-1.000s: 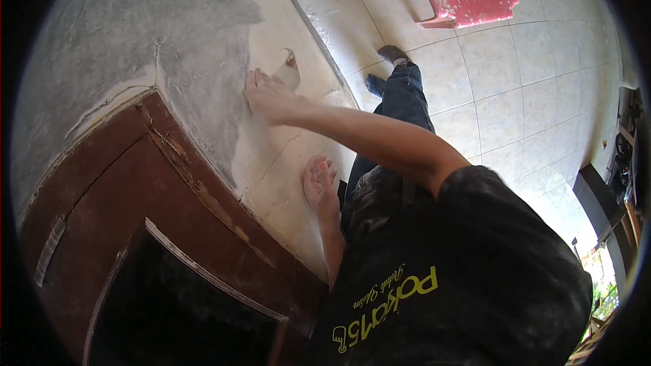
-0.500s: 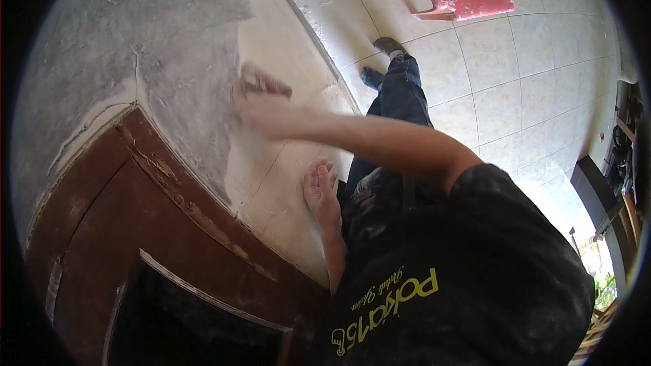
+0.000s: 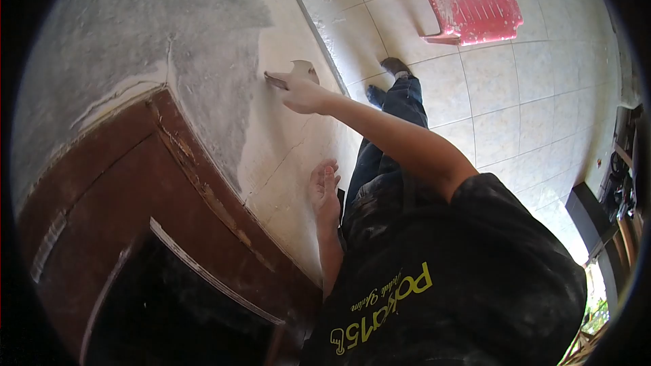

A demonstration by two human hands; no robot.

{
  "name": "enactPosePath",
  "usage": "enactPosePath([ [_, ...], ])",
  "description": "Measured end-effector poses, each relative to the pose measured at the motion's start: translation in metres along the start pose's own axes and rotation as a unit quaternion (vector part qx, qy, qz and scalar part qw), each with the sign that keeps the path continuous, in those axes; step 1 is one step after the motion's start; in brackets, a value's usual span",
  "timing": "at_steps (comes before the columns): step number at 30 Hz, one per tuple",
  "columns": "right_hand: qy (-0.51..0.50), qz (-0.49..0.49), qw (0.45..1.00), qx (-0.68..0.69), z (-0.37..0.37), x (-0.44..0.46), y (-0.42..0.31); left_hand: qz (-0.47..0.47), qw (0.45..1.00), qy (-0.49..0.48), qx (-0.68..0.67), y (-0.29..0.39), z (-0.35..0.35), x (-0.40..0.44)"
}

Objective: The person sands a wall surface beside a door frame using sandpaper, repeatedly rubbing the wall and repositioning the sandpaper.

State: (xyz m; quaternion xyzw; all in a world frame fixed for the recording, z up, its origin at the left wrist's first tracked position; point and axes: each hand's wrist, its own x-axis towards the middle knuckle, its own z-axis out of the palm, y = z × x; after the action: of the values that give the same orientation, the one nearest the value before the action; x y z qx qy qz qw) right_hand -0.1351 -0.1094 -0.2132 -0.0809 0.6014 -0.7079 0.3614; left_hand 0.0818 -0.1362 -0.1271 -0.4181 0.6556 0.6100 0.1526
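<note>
My right hand reaches across to the wall at left, closed on a thin bent sheet that looks like sandpaper, pale on one face and brownish at its edge. It lies by the pale strip of wall, just beside the rough grey patch. Lower down, my left hand is held near the wall by my hip, dusty, with loosely bent fingers apart and nothing seen in it. Whether it touches the wall I cannot tell.
A brown wooden frame with a dark panel fills the lower left, its edge chipped. On the tiled floor stands a red, paint-spattered plastic seat. Dark items line the far right.
My right hand, blurred over the grey patch's edge before, has moved right onto the pale strip and shows sharply. The view has shifted slightly; my left hand stays much the same.
</note>
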Motion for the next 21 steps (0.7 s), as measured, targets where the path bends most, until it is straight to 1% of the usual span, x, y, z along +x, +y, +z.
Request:
enactPosePath([
  [2, 0.006, -0.026, 0.987, 0.158, 0.0, -0.026, 0.01, -0.007, 1.0, -0.007, -0.021, -0.001, -0.001, 0.001],
  [3, 0.008, 0.019, 0.958, 0.287, -0.003, -0.04, 0.007, -0.017, 0.999, -0.013, -0.043, -0.001, 0.0, 0.003],
  [4, 0.01, 0.064, 0.91, 0.41, -0.006, -0.056, 0.005, -0.026, 0.997, -0.019, -0.066, 0.0, 0.002, 0.006],
  [5, 0.013, 0.11, 0.844, 0.525, -0.009, -0.071, 0.002, -0.028, 0.991, -0.029, -0.125, 0.003, 0.005, 0.007],
  [7, 0.01, 0.145, 0.811, 0.566, -0.017, -0.097, -0.001, -0.03, 0.969, -0.048, -0.241, 0.011, 0.011, 0.011],
  [8, 0.01, 0.164, 0.793, 0.587, -0.018, -0.109, -0.003, -0.028, 0.959, -0.062, -0.274, 0.015, 0.015, 0.014],
  [11, -0.008, 0.189, 0.787, 0.587, -0.022, -0.138, -0.024, -0.002, 0.95, -0.06, -0.306, 0.028, 0.029, 0.023],
  [12, -0.023, 0.189, 0.794, 0.577, -0.022, -0.143, -0.022, -0.009, 0.941, -0.057, -0.333, 0.029, 0.031, 0.027],
  [15, -0.013, 0.182, 0.816, 0.549, -0.027, -0.154, -0.022, 0.038, 0.942, -0.086, -0.322, 0.03, 0.032, 0.033],
  [16, -0.01, 0.182, 0.825, 0.535, -0.031, -0.157, -0.026, 0.037, 0.945, -0.06, -0.321, 0.033, 0.035, 0.03],
  [19, -0.026, 0.166, 0.856, 0.489, -0.04, -0.157, -0.034, 0.016, 0.97, 0.004, -0.244, 0.043, 0.04, 0.021],
  [21, -0.083, 0.164, 0.847, 0.499, -0.05, -0.155, -0.036, 0.004, 0.971, -0.003, -0.24, 0.042, 0.039, 0.02],
])
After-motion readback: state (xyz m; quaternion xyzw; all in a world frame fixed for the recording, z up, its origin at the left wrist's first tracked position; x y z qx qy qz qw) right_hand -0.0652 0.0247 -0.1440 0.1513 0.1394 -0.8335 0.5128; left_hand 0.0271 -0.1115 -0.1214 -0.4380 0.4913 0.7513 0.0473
